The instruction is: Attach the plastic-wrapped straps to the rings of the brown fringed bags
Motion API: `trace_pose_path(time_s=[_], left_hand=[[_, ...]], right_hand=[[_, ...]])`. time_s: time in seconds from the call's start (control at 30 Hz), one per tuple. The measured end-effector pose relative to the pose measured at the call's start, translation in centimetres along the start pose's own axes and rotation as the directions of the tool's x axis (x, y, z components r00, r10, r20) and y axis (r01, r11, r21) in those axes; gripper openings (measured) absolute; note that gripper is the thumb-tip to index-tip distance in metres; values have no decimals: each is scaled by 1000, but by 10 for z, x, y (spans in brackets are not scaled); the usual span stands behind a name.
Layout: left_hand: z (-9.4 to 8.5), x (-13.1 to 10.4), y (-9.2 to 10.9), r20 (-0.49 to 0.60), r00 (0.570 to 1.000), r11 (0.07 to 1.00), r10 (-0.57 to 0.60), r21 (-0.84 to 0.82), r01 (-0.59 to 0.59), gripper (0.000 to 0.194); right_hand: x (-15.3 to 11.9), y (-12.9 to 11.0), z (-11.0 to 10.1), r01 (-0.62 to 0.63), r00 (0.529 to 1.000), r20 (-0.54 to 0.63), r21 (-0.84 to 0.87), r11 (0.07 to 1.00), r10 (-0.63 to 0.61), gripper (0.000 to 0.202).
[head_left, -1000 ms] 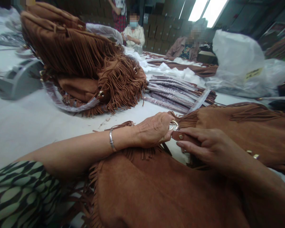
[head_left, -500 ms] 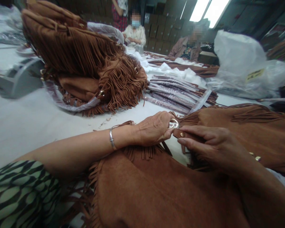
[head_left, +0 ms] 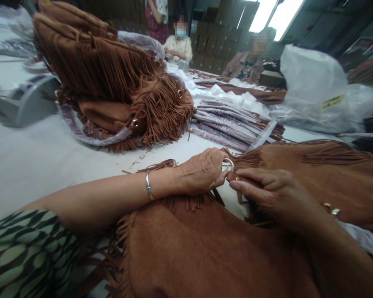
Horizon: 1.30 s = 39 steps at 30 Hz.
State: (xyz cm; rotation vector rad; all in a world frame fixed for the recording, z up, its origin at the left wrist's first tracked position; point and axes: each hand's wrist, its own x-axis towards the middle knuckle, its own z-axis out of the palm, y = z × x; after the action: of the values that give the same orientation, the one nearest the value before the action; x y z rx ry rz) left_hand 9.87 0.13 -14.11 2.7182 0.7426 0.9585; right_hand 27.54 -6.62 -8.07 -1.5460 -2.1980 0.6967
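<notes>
Since the earlier frame, the right hand (head_left: 276, 192) has slid its thumb slightly toward the tip of the brown strap end (head_left: 232, 176), so the brass stud (head_left: 237, 179), in full view half a second ago, is now partly covered. The metal ring (head_left: 232, 163) seems turned a little as well. My camera view has drifted slightly, which shifts the background without anything there having visibly been handled.

From my end, I see the left hand (head_left: 202, 171) closed, fingers curled under, with the ring standing out from its grip. The right hand is pinched nearly shut, strap end between thumb and forefinger, just beside the ring. I can't tell whether strap and ring touch, or how the strap runs inside the palm.

I judge this a small regrip: the ring and strap end stand much as they did, so the work looks little further along.

Both sit above the gap between the near suede piece (head_left: 211, 248) and the fringed suede bag (head_left: 317, 174) to the right. Beyond, on the white worktop (head_left: 34, 165), the piled fringed bags (head_left: 112, 82) and wrapped straps (head_left: 226, 124) lie untouched.
</notes>
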Motion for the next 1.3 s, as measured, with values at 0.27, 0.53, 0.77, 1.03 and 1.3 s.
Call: trace_pose_path(time_s=[0.27,0.53,0.77,1.03,1.3], left_hand=[[3,-2,-3,-15,1000,1000,1,12,-1,21],[7,-2,1,-41,997,994,-71,85,74,19],[5,1,6,-28,983,966,-182,184,184,19],[-5,-4,0,19,1000,999,-10,37,9,29],[-9,-4,1,-12,996,995,89,-34,-89,27]], right_hand=[[0,-2,0,-61,998,-5,-25,998,61,31],[1,-7,6,-236,970,-17,173,956,243,38],[2,-17,11,-260,953,-71,307,916,295,39],[1,-9,10,-295,940,-9,475,829,340,40],[-1,-6,4,-325,937,74,539,777,341,42]])
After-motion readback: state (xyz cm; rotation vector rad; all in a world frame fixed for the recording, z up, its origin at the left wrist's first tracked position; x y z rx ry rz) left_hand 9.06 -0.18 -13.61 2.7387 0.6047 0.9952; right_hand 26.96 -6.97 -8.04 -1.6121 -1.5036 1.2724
